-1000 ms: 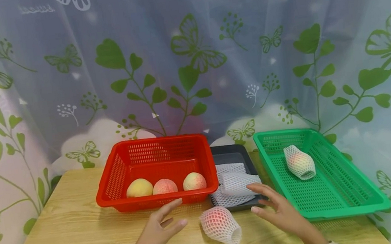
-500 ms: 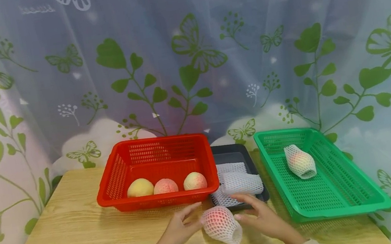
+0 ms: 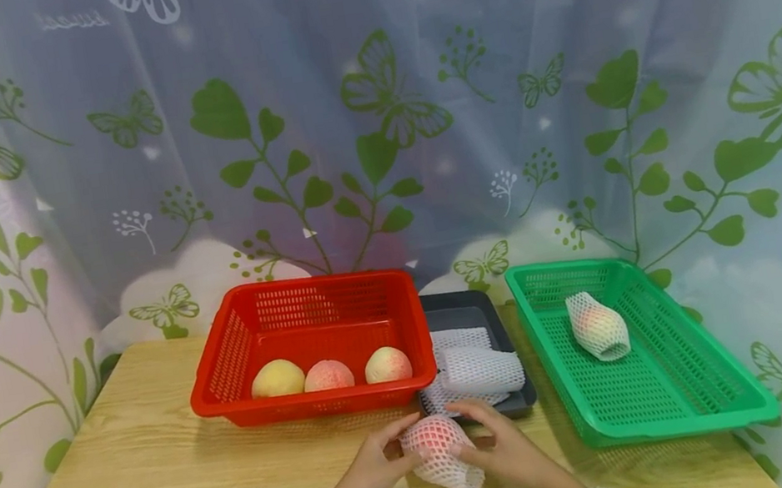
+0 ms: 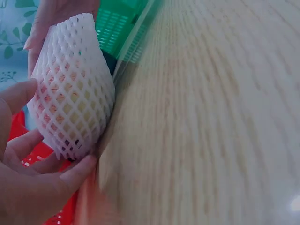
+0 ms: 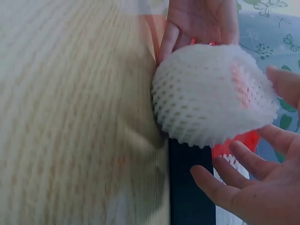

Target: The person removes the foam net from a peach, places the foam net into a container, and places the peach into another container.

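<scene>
A pink and yellow peach in a white foam net [image 3: 437,448] lies on the table at the front middle. My left hand [image 3: 372,470] holds it from the left; in the left wrist view its thumb [image 4: 22,93] touches the net and its other fingers curve around the fruit's base. At the net's loose end, my right hand [image 3: 505,450] reaches round with spread, fairly straight fingers. In the right wrist view the thumb and index finger lie against or close beside the net, while the lower fingers [image 5: 213,185] stand apart from it.
Behind the hands stands a red basket [image 3: 233,404] with three bare peaches [image 3: 329,375] at its front. A dark tray [image 3: 457,310] holds white foam nets [image 3: 481,369]. To the right, a green basket [image 3: 661,427] contains another netted peach [image 3: 598,328]. A patterned curtain [image 3: 342,116] hangs behind.
Both hands have moved inward from either side to the netted peach, and the left fingers have come round it. The peach itself has stayed in place.
</scene>
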Demonstrator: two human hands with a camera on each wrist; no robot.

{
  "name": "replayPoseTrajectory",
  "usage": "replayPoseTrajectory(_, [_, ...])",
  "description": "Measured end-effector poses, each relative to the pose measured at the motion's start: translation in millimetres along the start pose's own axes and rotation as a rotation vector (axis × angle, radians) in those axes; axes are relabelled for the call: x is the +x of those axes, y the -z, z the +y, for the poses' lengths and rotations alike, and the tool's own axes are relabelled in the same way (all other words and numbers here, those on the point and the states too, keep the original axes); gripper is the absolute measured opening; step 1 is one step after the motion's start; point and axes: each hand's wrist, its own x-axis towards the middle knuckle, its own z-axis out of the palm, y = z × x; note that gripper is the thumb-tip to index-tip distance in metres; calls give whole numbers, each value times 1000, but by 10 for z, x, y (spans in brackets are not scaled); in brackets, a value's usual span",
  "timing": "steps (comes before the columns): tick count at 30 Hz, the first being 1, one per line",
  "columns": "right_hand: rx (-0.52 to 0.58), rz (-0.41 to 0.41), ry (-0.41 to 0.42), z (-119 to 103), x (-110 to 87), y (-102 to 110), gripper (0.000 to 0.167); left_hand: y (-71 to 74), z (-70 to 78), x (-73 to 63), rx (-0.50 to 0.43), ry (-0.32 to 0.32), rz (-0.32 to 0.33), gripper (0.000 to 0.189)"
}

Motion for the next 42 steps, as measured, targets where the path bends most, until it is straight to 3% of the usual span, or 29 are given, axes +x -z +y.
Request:
replayPoseTrajectory(4, [-26, -6, 9, -2, -3, -67, 51, -25, -15, -13, -56, 46, 1, 59])
replayPoseTrajectory(9, [-135, 55, -14, -12, -4, -156, 57, -75, -60, -8, -120, 66, 33, 60])
replayPoseTrajectory(14, [-187, 89, -39, 5, -1, -212, 60, -101, -76, -11, -129, 78, 69, 60])
replayPoseTrajectory(20, [-229, 91, 3, 11, 4, -237, 62, -116, -37, -32, -126, 105, 101, 60])
replayPoseTrajectory(26, [-267, 82, 42, -15, -6, -256, 65, -129, -43, -21, -146, 87, 102, 61])
replayPoseTrajectory(32, [-264, 68, -1, -35, -31, -280, 88, -167, -19, -25, -150, 79, 140, 58])
replayPoseTrajectory(36, [-289, 122, -10, -54, -47, -275, 96, -204, 74, -38, -121, 54, 155, 56])
replayPoseTrajectory(42, [-256, 217, 5, -108, -40, -146, 87, -225, 297, -78, -26, -33, 160, 54])
